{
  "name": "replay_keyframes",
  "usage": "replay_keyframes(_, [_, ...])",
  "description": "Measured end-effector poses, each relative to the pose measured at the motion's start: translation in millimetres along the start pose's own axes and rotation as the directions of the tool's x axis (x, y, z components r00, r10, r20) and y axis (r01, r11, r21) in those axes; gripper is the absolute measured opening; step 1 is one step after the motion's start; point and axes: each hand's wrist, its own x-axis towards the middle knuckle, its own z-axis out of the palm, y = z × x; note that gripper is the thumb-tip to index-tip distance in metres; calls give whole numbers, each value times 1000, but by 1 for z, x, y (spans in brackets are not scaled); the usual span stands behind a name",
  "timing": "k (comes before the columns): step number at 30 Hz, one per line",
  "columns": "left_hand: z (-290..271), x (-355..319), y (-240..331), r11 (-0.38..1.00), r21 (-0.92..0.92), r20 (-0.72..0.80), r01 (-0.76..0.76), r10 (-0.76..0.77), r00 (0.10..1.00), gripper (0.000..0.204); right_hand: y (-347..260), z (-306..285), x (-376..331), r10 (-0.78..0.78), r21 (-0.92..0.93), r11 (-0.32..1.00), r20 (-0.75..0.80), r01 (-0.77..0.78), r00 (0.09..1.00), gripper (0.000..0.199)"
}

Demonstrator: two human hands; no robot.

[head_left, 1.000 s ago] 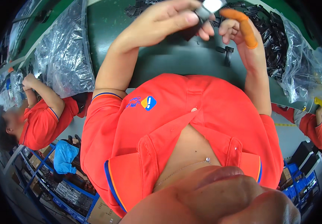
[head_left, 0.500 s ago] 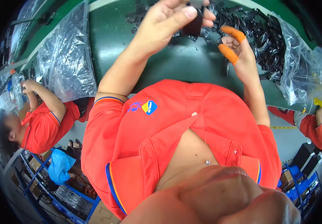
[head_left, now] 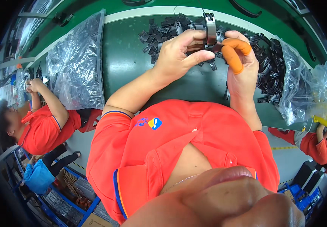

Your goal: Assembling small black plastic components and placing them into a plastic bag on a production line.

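Note:
Over the bench, the fingers of my left hand (head_left: 182,49) close on a narrow, curved black-and-grey plastic part (head_left: 210,28), which stands upright. My left thumb points right below it. My right hand (head_left: 243,62) wears orange finger cots (head_left: 232,58) on two fingers. Its fingers are bent together at the part's lower right side, around a small dark piece (head_left: 218,47) that is mostly hidden. Behind my hands lies a loose heap of small black plastic pieces (head_left: 159,36). Longer black curved pieces (head_left: 271,62) are piled right of my right hand.
A clear plastic bag (head_left: 80,64) hangs at the bench's left end, another plastic bag (head_left: 303,87) at the right. The green bench top (head_left: 129,56) has a pale rear edge (head_left: 144,14). Co-workers in red shirts (head_left: 44,128) sit on both sides. A yellow basket (head_left: 326,113) is far right.
My left hand has come down with its part, now turned edge-on. My right fingers have closed in beside it, so both hands meet. The whole view has shifted, showing more of the bench's rear.

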Motion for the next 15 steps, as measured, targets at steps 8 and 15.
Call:
replay_keyframes(8, [4, -1, 2, 999, -18, 55, 29, -28, 998, 31, 1, 3, 6, 39, -10, 999, 35, -39, 999, 24])
replay_keyframes(15, [10, -11, -9, 997, 14, 222, 80, -81, 972, 31, 0, -4, 2, 121, -145, 985, 213, -91, 970, 26])
